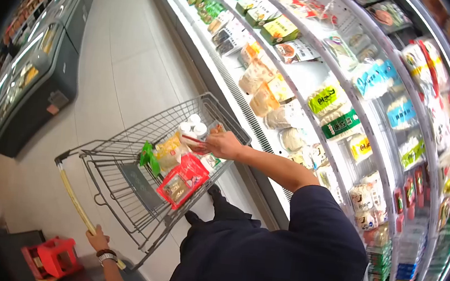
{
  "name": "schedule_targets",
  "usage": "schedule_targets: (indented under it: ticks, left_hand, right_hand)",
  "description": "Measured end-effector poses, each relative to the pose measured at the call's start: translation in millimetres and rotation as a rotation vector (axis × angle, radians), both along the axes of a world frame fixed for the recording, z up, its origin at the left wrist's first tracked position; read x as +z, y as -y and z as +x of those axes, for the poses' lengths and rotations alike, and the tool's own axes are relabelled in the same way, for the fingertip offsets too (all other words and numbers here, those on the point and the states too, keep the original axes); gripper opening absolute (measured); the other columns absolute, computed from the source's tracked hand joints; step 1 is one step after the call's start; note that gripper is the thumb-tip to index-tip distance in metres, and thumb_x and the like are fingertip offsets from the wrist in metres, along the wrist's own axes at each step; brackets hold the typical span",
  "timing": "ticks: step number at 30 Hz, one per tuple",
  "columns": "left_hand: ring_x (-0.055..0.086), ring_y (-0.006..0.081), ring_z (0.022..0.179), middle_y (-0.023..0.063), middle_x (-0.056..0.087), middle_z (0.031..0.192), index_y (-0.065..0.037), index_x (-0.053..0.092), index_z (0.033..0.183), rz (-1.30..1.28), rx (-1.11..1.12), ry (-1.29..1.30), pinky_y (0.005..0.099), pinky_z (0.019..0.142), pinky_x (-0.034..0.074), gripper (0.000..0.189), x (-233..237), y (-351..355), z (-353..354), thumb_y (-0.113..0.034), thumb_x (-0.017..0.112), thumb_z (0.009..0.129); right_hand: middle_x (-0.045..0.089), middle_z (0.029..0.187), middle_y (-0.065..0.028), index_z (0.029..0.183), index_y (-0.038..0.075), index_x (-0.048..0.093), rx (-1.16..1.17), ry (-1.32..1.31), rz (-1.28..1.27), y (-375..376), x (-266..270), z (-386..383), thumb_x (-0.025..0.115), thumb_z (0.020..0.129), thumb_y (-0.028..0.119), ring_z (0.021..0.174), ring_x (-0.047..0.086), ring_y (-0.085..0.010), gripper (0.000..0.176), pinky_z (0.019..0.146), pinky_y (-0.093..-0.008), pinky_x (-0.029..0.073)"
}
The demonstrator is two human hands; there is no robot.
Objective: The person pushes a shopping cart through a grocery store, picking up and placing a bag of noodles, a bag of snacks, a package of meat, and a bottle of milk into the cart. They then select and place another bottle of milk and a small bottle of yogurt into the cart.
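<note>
My left hand (98,238) is wrapped round the yellowish handle (75,200) of a wire shopping cart (126,150); a bracelet and a watch are on that wrist. Over the cart's far right part, my right hand (223,144) grips a thin red-edged package (196,145), partly hidden by the fingers. Beneath and beside it in the basket lie a red package (185,175), a green package (149,157), a yellow package (169,147) and several white bottles (193,126).
A lit refrigerated shelf (230,84) with packaged food runs along the right, close to the cart. Freezer cabinets (52,78) line the left side of the tiled aisle (129,61). A red box-like object (56,257) is at the lower left.
</note>
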State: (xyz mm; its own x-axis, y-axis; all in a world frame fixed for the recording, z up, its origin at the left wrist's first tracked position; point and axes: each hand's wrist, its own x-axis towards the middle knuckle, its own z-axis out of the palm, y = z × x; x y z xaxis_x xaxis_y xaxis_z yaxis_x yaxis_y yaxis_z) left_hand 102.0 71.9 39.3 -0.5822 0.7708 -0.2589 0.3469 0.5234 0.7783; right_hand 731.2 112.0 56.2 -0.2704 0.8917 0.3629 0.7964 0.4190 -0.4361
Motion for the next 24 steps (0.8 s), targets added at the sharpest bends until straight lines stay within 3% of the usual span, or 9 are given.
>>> schedule_targets:
  ticks: [3,6,9,11,13,16,20,21,24]
  left_hand:
    - [0.064,0.0263,0.092,0.0183,0.058,0.106,0.002,0.051,0.123,0.2,-0.015,-0.122,0.0402,0.077,0.056,0.047,-70.3,-16.1,-49.6,-0.024,0.072,0.089]
    - [0.051,0.0309,0.123,0.0209,0.053,0.128,0.004,0.044,0.137,0.317,0.008,-0.286,0.0466,0.106,0.042,0.062,-19.3,-4.0,-6.0,-0.02,0.073,0.088]
    - [0.046,0.0312,0.13,0.0178,0.051,0.135,0.002,0.04,0.142,0.482,-0.069,-0.706,0.046,0.113,0.035,0.069,18.9,16.5,30.5,-0.018,0.074,0.086]
    - [0.041,0.0309,0.137,0.0151,0.046,0.143,0.0,0.039,0.145,0.742,-0.348,-0.254,0.0447,0.119,0.026,0.075,55.1,36.6,95.6,-0.016,0.076,0.083]
    - [0.039,0.0293,0.139,0.015,0.042,0.149,-0.002,0.039,0.146,0.67,-0.741,0.073,0.044,0.119,0.026,0.079,87.2,58.0,157.5,-0.017,0.079,0.08]
    - [0.043,0.0282,0.136,0.0182,0.044,0.146,-0.001,0.038,0.145,0.538,-1.128,0.259,0.0426,0.115,0.033,0.085,106.6,78.3,221.8,-0.013,0.085,0.075]
    - [0.061,0.0248,0.119,0.0171,0.06,0.131,0.002,0.044,0.139,0.25,-1.223,0.56,0.0369,0.1,0.051,0.078,95.3,81.6,250.9,-0.008,0.086,0.074]
    - [0.066,0.0213,0.109,0.0133,0.065,0.122,0.002,0.048,0.134,0.308,-1.186,0.852,0.0336,0.091,0.055,0.068,101.8,83.8,259.6,-0.007,0.084,0.077]
    - [0.067,0.0174,0.102,0.0094,0.069,0.113,0.002,0.056,0.127,0.409,-1.014,0.827,0.0322,0.091,0.054,0.059,108.7,93.9,266.6,-0.009,0.086,0.077]
  right_hand:
    - [0.061,0.07,-0.0123,0.077,0.008,0.062,-0.061,-0.161,0.127,48.6,79.9,-24.9,0.072,0.088,0.022,0.062,0.062,-0.0317,0.021,0.054,-0.041,0.047]
    - [0.061,0.068,-0.0113,0.083,0.007,0.07,-0.096,-0.272,0.234,84.2,115.0,-39.2,0.076,0.085,0.015,0.059,0.062,-0.0302,0.011,0.052,-0.0374,0.047]
    - [0.064,0.063,-0.011,0.074,0.008,0.071,-0.143,-0.313,0.291,104.6,131.4,-57.6,0.074,0.088,0.026,0.053,0.063,-0.0275,0.023,0.051,-0.0378,0.048]
    - [0.062,0.061,-0.0116,0.077,0.008,0.072,-0.049,-0.365,0.272,118.5,143.2,-75.1,0.075,0.087,0.022,0.052,0.061,-0.0287,0.017,0.049,-0.0382,0.047]
    - [0.061,0.061,-0.0114,0.079,0.008,0.072,0.064,-0.364,0.216,131.9,155.8,-89.8,0.075,0.086,0.02,0.052,0.061,-0.0295,0.014,0.049,-0.038,0.046]
    - [0.065,0.064,-0.011,0.083,0.006,0.073,0.185,-0.36,0.176,147.4,180.0,-108.9,0.078,0.085,0.016,0.056,0.064,-0.028,0.012,0.051,-0.0357,0.049]
    - [0.069,0.071,-0.0107,0.091,0.003,0.074,0.195,-0.552,0.061,153.6,203.2,-123.3,0.08,0.084,0.017,0.061,0.068,-0.0196,0.016,0.055,-0.0307,0.05]
    - [0.069,0.072,-0.0107,0.092,0.003,0.074,0.183,-0.639,-0.019,152.6,204.9,-128.2,0.08,0.084,0.018,0.063,0.068,-0.0181,0.018,0.057,-0.0306,0.05]
    - [0.073,0.084,-0.0097,0.099,-0.002,0.073,0.046,-0.84,-0.217,135.0,204.5,-128.7,0.079,0.087,0.019,0.075,0.069,-0.0131,0.025,0.065,-0.0265,0.054]
